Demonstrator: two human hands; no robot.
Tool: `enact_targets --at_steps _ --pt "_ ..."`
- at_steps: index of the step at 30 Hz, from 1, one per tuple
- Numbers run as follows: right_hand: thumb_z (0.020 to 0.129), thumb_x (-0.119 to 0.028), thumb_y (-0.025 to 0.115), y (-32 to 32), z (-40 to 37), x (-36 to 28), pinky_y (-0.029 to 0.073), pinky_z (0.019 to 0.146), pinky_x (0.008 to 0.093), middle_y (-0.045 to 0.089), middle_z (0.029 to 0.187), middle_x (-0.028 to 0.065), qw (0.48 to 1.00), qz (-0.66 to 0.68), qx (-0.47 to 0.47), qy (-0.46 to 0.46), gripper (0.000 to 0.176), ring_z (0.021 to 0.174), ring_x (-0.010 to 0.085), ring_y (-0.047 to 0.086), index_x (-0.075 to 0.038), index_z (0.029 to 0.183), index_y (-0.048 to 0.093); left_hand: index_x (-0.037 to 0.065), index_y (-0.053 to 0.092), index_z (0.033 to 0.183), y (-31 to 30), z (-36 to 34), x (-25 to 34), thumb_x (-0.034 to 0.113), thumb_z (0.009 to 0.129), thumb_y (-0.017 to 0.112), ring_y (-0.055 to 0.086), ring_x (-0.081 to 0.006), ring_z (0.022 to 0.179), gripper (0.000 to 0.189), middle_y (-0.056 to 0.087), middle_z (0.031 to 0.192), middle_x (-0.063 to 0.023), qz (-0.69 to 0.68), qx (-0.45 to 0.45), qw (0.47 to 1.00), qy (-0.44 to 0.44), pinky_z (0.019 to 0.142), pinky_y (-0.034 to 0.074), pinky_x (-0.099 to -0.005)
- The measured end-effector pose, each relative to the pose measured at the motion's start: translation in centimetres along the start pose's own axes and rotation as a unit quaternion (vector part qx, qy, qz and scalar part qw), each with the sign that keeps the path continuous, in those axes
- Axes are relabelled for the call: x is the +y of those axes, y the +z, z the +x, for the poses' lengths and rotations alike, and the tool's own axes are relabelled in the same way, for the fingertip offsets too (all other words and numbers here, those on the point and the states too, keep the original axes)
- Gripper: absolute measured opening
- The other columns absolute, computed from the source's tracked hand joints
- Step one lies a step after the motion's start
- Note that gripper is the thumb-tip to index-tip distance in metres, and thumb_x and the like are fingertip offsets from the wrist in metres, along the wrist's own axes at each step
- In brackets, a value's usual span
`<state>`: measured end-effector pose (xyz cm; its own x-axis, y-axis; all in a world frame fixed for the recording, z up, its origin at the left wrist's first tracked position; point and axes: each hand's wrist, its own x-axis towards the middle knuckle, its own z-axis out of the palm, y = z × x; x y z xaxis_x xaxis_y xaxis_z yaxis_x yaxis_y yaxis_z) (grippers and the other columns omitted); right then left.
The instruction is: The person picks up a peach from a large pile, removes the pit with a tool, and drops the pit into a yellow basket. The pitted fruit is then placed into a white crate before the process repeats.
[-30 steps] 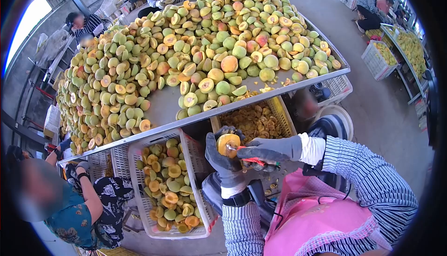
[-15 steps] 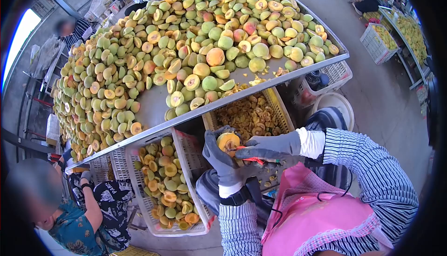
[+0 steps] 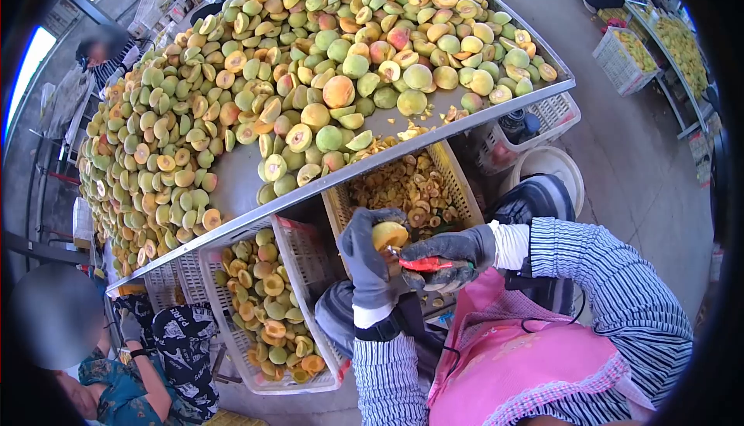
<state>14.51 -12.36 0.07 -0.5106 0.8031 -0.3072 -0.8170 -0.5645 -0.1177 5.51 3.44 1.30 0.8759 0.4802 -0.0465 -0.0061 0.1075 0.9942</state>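
Observation:
My left hand [image 3: 366,259], in a grey glove, is closed around a peach half [image 3: 389,234] with its yellow cut side showing. In my gloved right hand [image 3: 463,251] is a small red-handled tool [image 3: 424,264], whose metal tip meets the lower edge of the peach half. Part of that tip is hidden, so its exact shape cannot be made out. Both hands are over my lap, in front of a yellow crate [image 3: 459,180] of peach pits and scraps. Beyond it, a metal table [image 3: 240,176] carries a big heap of halved peaches [image 3: 178,116].
A white crate [image 3: 291,259] of peach halves stands to the left of my knees. A white bucket [image 3: 572,174] and a crate with bottles [image 3: 562,116] are at the right under the table edge. A co-worker [image 3: 124,379] sits at lower left; other people work farther back.
The red-handled tool has pulled back slightly from the cut face, and the peach half is tilted differently. My right hand has turned, showing more of the handle. The view has shifted slightly.

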Motion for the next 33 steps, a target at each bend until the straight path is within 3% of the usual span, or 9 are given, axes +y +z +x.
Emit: enact_targets --at_steps 3,16,18,19,20,21,22,24,33 --pt "0.100 -0.052 0.048 0.5 0.5 -1.1 0.036 0.033 0.0228 0.054 0.061 -0.0003 0.984 -0.137 0.087 -0.071 0.046 0.039 0.0093 0.044 -0.008 0.099 0.063 0.002 0.059 0.116 0.1 0.8 -1.7 0.051 0.095 0.050 0.068 -0.0319 0.082 0.053 0.066 0.099 -0.0166 -0.388 0.101 0.892 -0.210 0.072 0.059 -0.0446" --pt "0.101 -0.049 0.046 1.7 -1.8 -1.8 0.036 0.038 0.0208 0.053 0.060 -0.0011 0.941 -0.268 0.114 -0.174 0.048 0.044 0.0071 0.047 -0.005 0.099 0.063 0.008 0.057 0.119 -2.8 2.2 -6.4 0.049 0.094 0.048 0.065 -0.0384 0.100 0.049 0.065 0.110 -0.0194 -0.461 0.244 0.852 -0.028 0.084 0.055 -0.0534" --pt "0.097 -0.049 0.051 -0.4 -2.3 -2.7 0.045 0.044 0.0300 0.059 0.064 0.0057 0.925 -0.283 0.183 -0.177 0.047 0.050 0.0181 0.058 -0.003 0.102 0.061 0.007 0.056 0.120 -3.0 1.7 -4.8 0.051 0.096 0.045 0.065 -0.0335 0.097 0.050 0.065 0.108 -0.0149 -0.471 0.240 0.847 -0.055 0.082 0.056 -0.0497" --pt "0.094 -0.048 0.056 -3.5 -1.7 -2.6 0.048 0.051 0.0360 0.062 0.067 0.0102 0.676 -0.572 0.417 -0.205 0.046 0.057 0.0258 0.062 -0.003 0.104 0.060 0.007 0.055 0.121 -2.9 1.6 -4.1 0.052 0.099 0.042 0.065 -0.0286 0.095 0.052 0.065 0.106 -0.0103 -0.479 0.234 0.842 -0.084 0.080 0.057 -0.0459" --pt "0.091 -0.047 0.060 -5.0 -1.3 -2.7 0.051 0.057 0.0420 0.065 0.071 0.0147 0.293 -0.743 0.571 -0.192 0.047 0.065 0.0335 0.066 -0.002 0.107 0.059 0.007 0.055 0.121 -3.1 1.6 -4.1 0.052 0.099 0.042 0.065 -0.0286 0.095 0.052 0.065 0.106 -0.0103 -0.480 0.230 0.843 -0.081 0.080 0.057 -0.0459" --pt "0.086 -0.043 0.065 -3.3 -1.2 -3.2 0.051 0.070 0.0494 0.067 0.082 0.0198 0.444 -0.662 0.561 -0.224 0.048 0.079 0.0425 0.065 -0.003 0.111 0.056 0.008 0.057 0.117 -3.1 1.4 -4.4 0.053 0.097 0.046 0.065 -0.0326 0.096 0.050 0.066 0.105 -0.0119 -0.458 0.236 0.853 -0.084 0.082 0.055 -0.0501" --pt "0.086 -0.043 0.065 -1.4 -0.7 -3.3 0.051 0.070 0.0494 0.067 0.082 0.0198 0.441 -0.667 0.559 -0.220 0.048 0.079 0.0425 0.065 -0.003 0.111 0.056 0.009 0.059 0.114 -3.0 1.0 -4.8 0.054 0.096 0.050 0.065 -0.0365 0.096 0.049 0.067 0.103 -0.0134 -0.437 0.248 0.860 -0.088 0.084 0.054 -0.0542" --pt "0.086 -0.039 0.066 1.8 1.0 -2.8 0.051 0.065 0.0482 0.068 0.085 0.0176 0.328 -0.749 0.517 -0.252 0.042 0.077 0.0389 0.067 -0.006 0.109 0.054 0.010 0.056 0.121 -2.6 -0.2 -3.4 0.054 0.095 0.053 0.063 -0.0343 0.103 0.051 0.063 0.112 -0.0128 -0.442 0.210 0.866 -0.100 0.084 0.054 -0.0544" --pt "0.085 -0.030 0.066 3.0 5.1 -3.2 0.052 0.056 0.0432 0.068 0.083 0.0100 0.186 -0.836 0.479 -0.194 0.034 0.072 0.0310 0.069 -0.010 0.110 0.053 0.010 0.052 0.123 -3.4 -1.7 -5.7 0.043 0.100 0.052 0.062 -0.0257 0.100 0.040 0.057 0.113 -0.0089 -0.277 0.207 0.938 -0.011 0.083 0.058 -0.0477"
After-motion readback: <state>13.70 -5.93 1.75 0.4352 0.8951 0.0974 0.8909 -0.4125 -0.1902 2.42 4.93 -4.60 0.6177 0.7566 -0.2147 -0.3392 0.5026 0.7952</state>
